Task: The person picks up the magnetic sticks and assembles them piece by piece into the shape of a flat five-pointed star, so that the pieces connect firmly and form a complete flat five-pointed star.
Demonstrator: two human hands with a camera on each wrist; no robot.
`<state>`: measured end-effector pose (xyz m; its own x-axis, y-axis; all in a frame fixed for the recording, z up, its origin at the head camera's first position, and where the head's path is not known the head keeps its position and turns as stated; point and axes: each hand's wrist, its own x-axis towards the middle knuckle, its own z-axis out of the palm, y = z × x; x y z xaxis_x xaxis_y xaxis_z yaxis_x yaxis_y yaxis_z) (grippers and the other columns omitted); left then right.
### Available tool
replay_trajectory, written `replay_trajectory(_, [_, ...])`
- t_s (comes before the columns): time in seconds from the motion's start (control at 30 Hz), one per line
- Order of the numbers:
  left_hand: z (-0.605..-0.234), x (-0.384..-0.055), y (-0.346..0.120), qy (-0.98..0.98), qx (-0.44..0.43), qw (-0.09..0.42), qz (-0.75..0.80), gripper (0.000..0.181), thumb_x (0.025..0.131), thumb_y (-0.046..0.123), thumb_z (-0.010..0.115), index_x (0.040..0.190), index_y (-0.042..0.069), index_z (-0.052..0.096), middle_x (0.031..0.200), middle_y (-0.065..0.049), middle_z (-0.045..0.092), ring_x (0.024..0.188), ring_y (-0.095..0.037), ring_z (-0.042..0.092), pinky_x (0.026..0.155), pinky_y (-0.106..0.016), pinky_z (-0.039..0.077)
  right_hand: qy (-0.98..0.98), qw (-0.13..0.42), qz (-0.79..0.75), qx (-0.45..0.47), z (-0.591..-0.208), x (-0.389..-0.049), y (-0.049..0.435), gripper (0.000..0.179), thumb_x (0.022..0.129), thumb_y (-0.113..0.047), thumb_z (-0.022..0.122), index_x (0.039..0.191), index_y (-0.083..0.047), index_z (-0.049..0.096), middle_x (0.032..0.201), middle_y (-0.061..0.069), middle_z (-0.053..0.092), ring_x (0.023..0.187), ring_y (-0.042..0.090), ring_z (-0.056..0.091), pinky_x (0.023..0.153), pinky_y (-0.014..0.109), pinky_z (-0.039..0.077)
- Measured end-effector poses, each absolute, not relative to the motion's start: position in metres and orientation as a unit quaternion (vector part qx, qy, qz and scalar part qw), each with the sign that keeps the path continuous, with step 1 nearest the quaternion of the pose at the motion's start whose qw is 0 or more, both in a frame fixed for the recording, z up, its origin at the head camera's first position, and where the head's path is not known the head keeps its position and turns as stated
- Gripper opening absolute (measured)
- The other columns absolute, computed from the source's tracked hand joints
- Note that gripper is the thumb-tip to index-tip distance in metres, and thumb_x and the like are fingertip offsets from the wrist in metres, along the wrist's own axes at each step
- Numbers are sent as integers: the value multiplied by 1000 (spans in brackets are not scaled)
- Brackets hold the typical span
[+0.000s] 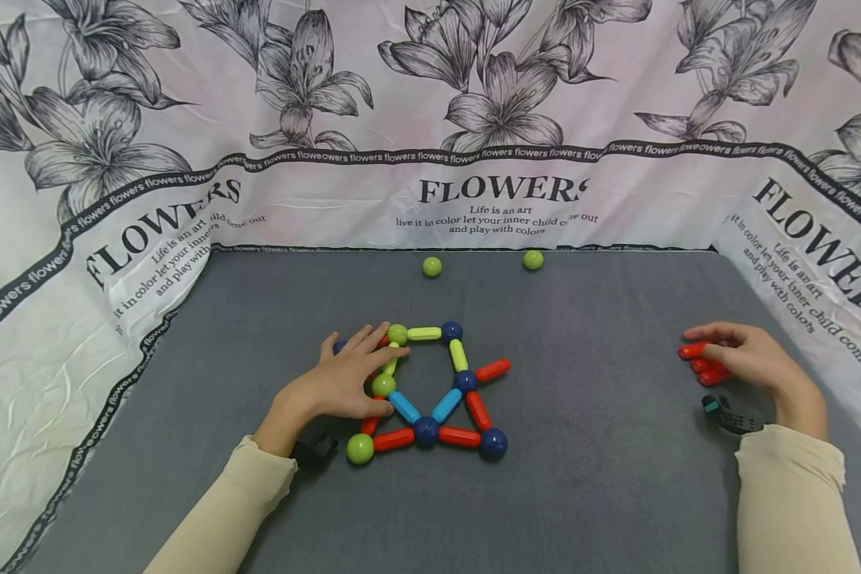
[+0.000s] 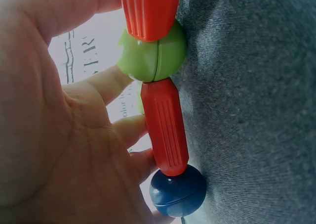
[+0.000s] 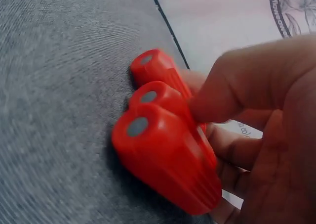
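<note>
My left hand [image 1: 344, 375] lies spread over the left side of a magnetic ball-and-rod figure, fingers nearly straight. In the left wrist view, its fingers touch a red rod [image 2: 165, 127] between a green ball [image 2: 155, 51] and a dark blue ball [image 2: 177, 190]. The figure also has light-blue rods [image 1: 446, 406] and yellow-green rods [image 1: 424, 333]; my hand hides part of its left side. At the far right, my right hand [image 1: 756, 363] is at three loose red magnetic rods [image 3: 168, 159], thumb and forefinger pinching the far one; the thumb tip is blurred.
Two loose green balls, one left [image 1: 432, 266] and one right [image 1: 533, 259], sit at the grey table's [image 1: 588, 494] back edge. A white floral cloth [image 1: 373, 203] rises behind and along both sides. One red rod [image 1: 493, 370] sticks out from the figure's right side.
</note>
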<state>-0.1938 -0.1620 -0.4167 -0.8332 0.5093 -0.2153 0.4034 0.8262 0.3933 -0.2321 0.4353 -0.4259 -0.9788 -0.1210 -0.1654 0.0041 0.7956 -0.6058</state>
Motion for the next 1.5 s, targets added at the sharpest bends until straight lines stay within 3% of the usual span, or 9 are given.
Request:
replay_trajectory(0.33, [-415, -194, -162, 942, 239, 158, 173, 83, 85, 42, 76, 157, 30, 39, 173, -9, 8, 159, -41, 8, 115, -76, -1, 942, 98, -320, -24, -430, -234, 427, 47, 103, -31, 60, 134, 4, 57, 82, -13, 67, 68, 2, 62, 63, 25, 52])
replay_trajectory(0.5, [-416, -196, -165, 948, 223, 135, 185, 94, 84, 40, 78, 162, 26, 28, 173, -11, 9, 157, -44, 8, 115, -76, 0, 950, 41, -310, -27, -434, -237, 422, 43, 103, -35, 61, 131, -3, 60, 85, -15, 62, 67, 2, 56, 60, 24, 48])
replay_trajectory(0.63, [-417, -197, -169, 957, 209, 105, 173, 91, 85, 41, 77, 161, 24, 30, 172, -12, 13, 157, -46, 9, 114, -77, 3, 947, -2, -320, -31, -437, -241, 408, 41, 102, -36, 62, 130, -6, 62, 87, -17, 61, 61, 5, 58, 55, 28, 48])
replay_trajectory(0.8, [-417, -199, -172, 961, 205, 92, 162, 83, 87, 41, 75, 158, 22, 38, 172, -11, 17, 157, -47, 8, 114, -78, 4, 939, -65, -333, -65, -438, -251, 376, 36, 99, -30, 67, 126, -7, 67, 93, -24, 59, 75, -6, 54, 64, 20, 43])
replay_trajectory(0.87, [-416, -199, -172, 960, 206, 93, 163, 81, 88, 40, 75, 158, 21, 39, 171, -9, 19, 157, -46, 9, 114, -78, 3, 931, -77, -345, -87, -438, -254, 357, 33, 98, -27, 69, 125, -7, 69, 96, -20, 62, 79, -8, 53, 67, 17, 42])
replay_trajectory(1.0, [-415, -199, -170, 958, 203, 104, 171, 81, 89, 40, 75, 158, 22, 38, 171, -6, 21, 157, -44, 7, 115, -76, 1, 916, -56, -376, -131, -437, -259, 310, 31, 97, -25, 71, 123, -8, 71, 106, -1, 70, 82, -3, 57, 70, 17, 45])
replay_trajectory(1.13, [-414, -199, -169, 958, 206, 106, 171, 81, 89, 39, 75, 158, 23, 38, 171, -5, 20, 158, -45, 5, 115, -76, 1, 899, -1, -403, -171, -439, -260, 268, 29, 98, -25, 71, 122, -10, 72, 113, 11, 71, 84, 5, 60, 72, 21, 47])
replay_trajectory(1.5, [-416, -196, -163, 945, 243, 133, 175, 82, 88, 35, 75, 159, 28, 36, 172, 1, 17, 159, -42, 0, 117, -73, 7, 876, 61, -428, -214, -446, -248, 207, 26, 96, -20, 73, 120, -12, 74, 112, 8, 73, 88, 15, 61, 75, 24, 49])
